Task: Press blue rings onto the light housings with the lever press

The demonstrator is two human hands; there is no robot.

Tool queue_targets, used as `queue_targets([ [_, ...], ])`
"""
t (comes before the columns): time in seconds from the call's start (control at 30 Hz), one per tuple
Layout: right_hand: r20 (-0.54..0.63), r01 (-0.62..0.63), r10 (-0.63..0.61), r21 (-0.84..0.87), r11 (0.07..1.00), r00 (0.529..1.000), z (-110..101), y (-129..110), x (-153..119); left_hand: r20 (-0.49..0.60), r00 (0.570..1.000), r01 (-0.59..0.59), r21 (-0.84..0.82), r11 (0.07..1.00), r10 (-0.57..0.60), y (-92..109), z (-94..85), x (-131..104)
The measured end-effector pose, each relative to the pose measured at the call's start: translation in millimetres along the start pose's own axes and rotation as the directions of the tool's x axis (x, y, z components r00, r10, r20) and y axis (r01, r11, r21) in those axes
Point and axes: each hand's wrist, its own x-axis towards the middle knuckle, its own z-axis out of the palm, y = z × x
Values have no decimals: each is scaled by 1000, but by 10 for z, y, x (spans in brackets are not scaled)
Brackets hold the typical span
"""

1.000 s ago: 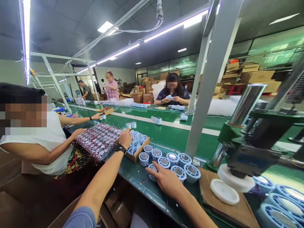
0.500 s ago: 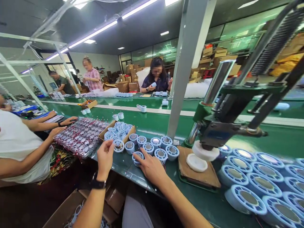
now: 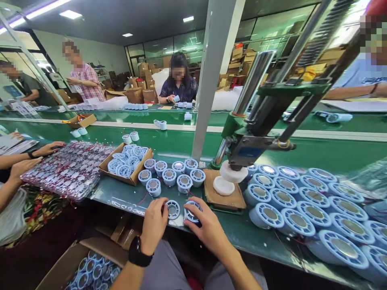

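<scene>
My left hand (image 3: 155,225) pinches a light-blue slotted plastic ring (image 3: 173,210) by its left edge, near the bench's front edge. Just to its right, my right hand (image 3: 208,225) has thumb and fingers around a short light-blue round housing (image 3: 192,211). The ring and the housing are a small distance apart. Behind my hands stands a group of similar light-blue housings (image 3: 169,176) with grey round centres. A cardboard box of loose blue rings (image 3: 128,161) sits beyond them to the left.
A hand press (image 3: 250,145) with a white pad stands over a white round seat (image 3: 223,186) on cardboard. Many finished-looking housings (image 3: 298,221) crowd the right side. A co-worker's hands (image 3: 27,167) rest by a wired-board panel (image 3: 66,169). Below, an open carton (image 3: 60,268) holds blue parts.
The view has swung to the right. My right hand has gone from touching a housing to grasping it near the front edge. My left hand has brought the ring close beside it.
</scene>
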Motion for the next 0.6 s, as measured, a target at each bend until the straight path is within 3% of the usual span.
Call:
queue_targets([
  [0.13, 0, 8, -8, 110, 994, 1000, -70, 39, -82, 11, 990, -141, 101, 985, 140, -166, 88, 80],
  [0.27, -109, 38, -18, 183, 982, 994, -112, 68, -141, 257, 932, -295, 127, 947, 256, -208, -67, 73],
  [0.37, -179, 58, -28, 165, 985, 983, -95, 45, -196, 360, 901, -313, 152, 938, 242, -191, -126, 126],
  [0.5, -231, 58, -31, 112, 992, 973, 50, -58, -243, 349, 904, -306, 126, 944, 247, -221, -123, 158],
  [0.6, -219, 47, -21, 112, 993, 976, 241, -152, -180, 204, 959, -203, 10, 979, 197, -198, -165, 77],
])
